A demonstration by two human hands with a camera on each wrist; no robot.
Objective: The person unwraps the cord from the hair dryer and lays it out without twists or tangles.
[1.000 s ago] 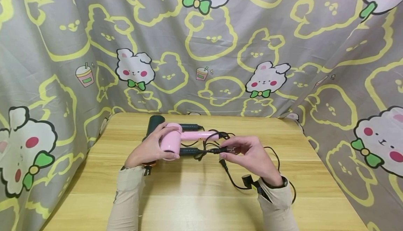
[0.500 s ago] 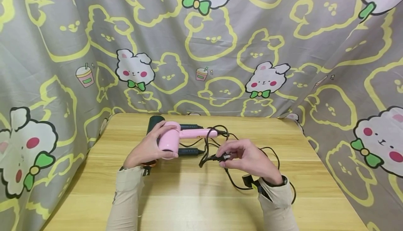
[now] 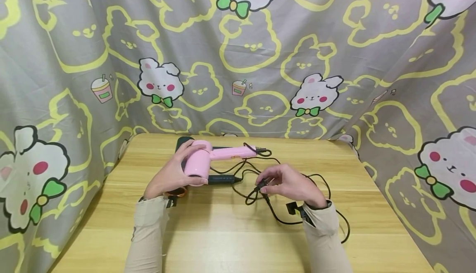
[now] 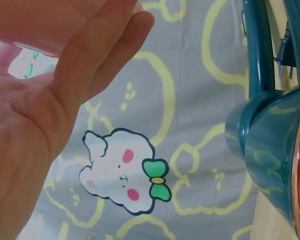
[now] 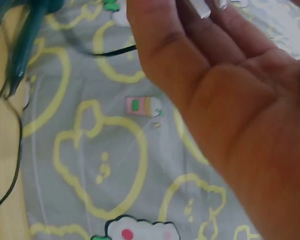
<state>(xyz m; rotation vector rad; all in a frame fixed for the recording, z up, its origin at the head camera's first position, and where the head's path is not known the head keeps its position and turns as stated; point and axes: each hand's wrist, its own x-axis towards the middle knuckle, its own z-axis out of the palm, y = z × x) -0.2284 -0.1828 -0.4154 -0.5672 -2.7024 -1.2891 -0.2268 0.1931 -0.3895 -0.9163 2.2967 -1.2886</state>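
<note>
My left hand (image 3: 169, 179) grips the barrel of a pink hair dryer (image 3: 198, 165), thumb below and fingers over the top. The dryer's handle points right, a loop of black cord at its end. Between thumb and fingers, my right hand (image 3: 291, 187) pinches a black plug (image 3: 262, 185) with cord looped beneath it. In the right wrist view the plug's metal prongs (image 5: 201, 8) show among the fingers. Behind and below the pink dryer are dark green hair dryers, one handle (image 3: 223, 179) pointing right; the left wrist view shows a green dryer (image 4: 270, 135) with a copper-coloured rim.
Black cords (image 3: 282, 222) wind across the wooden table (image 3: 238, 240) around and beyond my right hand. A second plug (image 4: 286, 50) lies near the green handles. A patterned curtain (image 3: 260, 58) encloses the table at the back and both sides.
The pink dryer has risen slightly, its handle now tilting up to the right. My right hand has turned the plug and shifted slightly, drawing the cord away from the handle into a lower loop.
</note>
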